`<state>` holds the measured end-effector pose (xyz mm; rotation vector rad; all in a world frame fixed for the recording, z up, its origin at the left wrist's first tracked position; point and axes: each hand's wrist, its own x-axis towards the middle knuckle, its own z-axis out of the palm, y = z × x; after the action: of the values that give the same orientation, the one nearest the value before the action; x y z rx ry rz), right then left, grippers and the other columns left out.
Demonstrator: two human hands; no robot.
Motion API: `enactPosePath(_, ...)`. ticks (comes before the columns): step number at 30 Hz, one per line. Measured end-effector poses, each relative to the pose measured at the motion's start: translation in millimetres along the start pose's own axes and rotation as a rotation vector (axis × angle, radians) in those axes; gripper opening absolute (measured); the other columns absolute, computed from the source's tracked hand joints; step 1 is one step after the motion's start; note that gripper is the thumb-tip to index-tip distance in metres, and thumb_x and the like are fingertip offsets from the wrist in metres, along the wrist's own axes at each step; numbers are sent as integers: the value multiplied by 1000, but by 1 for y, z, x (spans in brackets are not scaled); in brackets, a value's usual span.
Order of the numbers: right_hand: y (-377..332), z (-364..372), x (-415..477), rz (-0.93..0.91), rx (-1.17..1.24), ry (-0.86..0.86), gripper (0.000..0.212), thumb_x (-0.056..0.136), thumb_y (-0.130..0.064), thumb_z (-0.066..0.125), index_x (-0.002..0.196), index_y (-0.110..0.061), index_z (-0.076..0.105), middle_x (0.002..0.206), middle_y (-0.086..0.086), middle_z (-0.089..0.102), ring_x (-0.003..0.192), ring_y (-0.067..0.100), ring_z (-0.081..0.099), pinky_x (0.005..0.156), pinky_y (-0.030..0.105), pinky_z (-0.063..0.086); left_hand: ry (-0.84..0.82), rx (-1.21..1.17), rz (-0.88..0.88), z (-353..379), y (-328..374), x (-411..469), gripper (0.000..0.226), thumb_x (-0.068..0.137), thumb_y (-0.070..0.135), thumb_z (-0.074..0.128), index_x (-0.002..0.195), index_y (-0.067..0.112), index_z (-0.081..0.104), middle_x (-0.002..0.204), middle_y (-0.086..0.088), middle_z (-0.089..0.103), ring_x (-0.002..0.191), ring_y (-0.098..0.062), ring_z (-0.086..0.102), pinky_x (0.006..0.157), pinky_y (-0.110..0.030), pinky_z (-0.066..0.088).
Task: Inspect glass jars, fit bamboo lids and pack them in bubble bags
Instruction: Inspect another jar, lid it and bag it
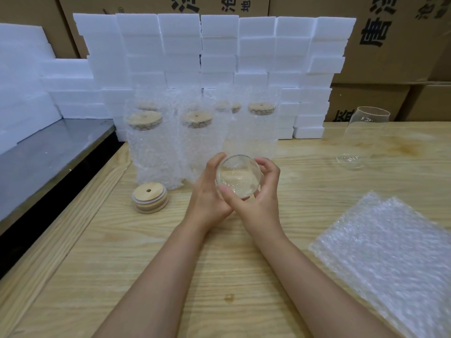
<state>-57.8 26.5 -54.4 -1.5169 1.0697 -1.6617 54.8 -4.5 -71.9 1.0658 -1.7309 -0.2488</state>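
Fingers (216,160) of my left hand (208,192) and right hand (260,197) wrap a lidless glass jar (238,178) — inspection. Next, likely, a bamboo lid (150,194).

The worktop (170,252) is of pale wood with a visible grain. A stack of bamboo lids (150,197) lies left of the centre, the top lid with 1 hole. Behind it, in the middle of the frame, jars in bubble bags (156,152) stand upright and close together, 2 of them in front. White foam blocks (308,132) are stacked along the far edge. In the upper right stands 1 unpacked jar (363,135). Flat bubble bags (390,259) lie piled at the lower right. A small stain (229,298) marks the wood near the lower centre.
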Motion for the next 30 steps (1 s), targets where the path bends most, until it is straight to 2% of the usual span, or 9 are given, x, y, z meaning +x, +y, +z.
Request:
enactPosePath(4,-2,5,-1,55,-59,106,71,59,-34,89,103,-45,34,114,-22,44,118,7,47,101,29,41,-29,49,12,2,0,0,80,69,7,81,136,16,38,127,9,48,102,-9,56,85,-15,42)
enactPosePath(8,-4,7,1,105,-2,204,64,58,-41,87,95,-41,36,102,-30,46,101,-15,48,81,5,37,-58,43,55,3,4,0,82,68,8,83,134,22,36,133,10,43,122,-18,53,100,-22,39)
enactPosePath(11,-7,7,3,113,23,261,51,63,-49,79,91,-36,37,99,-22,48,96,-9,51,81,12,40,-92,13,43,2,9,-1,80,67,24,83,129,33,33,135,11,43,126,-18,50,103,-27,39)
enactPosePath(14,-7,5,5,100,32,313,31,81,-45,67,87,-31,40,93,-14,53,86,-3,55,71,7,39,-88,14,31,1,15,-1,77,66,47,69,130,30,30,129,9,48,116,-19,57,95,-32,47)
enactPosePath(17,-5,4,6,83,19,317,20,91,-39,57,86,-30,40,91,-12,53,82,-8,53,72,7,38,-74,10,26,1,15,-1,82,65,48,68,134,22,33,127,9,49,112,-17,58,92,-35,49)
enactPosePath(19,-4,5,6,87,30,310,18,93,-37,54,86,-30,39,93,-12,52,89,-9,53,82,10,40,-78,17,27,1,13,0,81,65,42,73,131,28,29,128,10,47,116,-15,55,95,-32,47)
enactPosePath(24,-7,5,7,134,109,332,24,87,-35,66,86,-28,44,85,-16,53,75,-19,53,66,2,38,-62,23,60,3,12,1,78,67,32,78,127,28,27,128,-4,52,112,-22,58,93,-30,45)
enactPosePath(27,-8,6,9,214,157,268,38,74,-41,78,89,-31,44,91,-19,54,89,-15,55,78,11,44,-54,30,78,4,12,1,75,69,36,75,126,29,27,130,1,48,118,-24,55,98,-33,43)
enactPosePath(30,-9,5,11,238,105,191,54,63,-42,86,92,-36,41,98,-22,50,87,-24,49,83,19,42,-55,50,60,5,8,1,83,68,17,85,126,29,27,132,3,42,123,-18,48,103,-28,37)
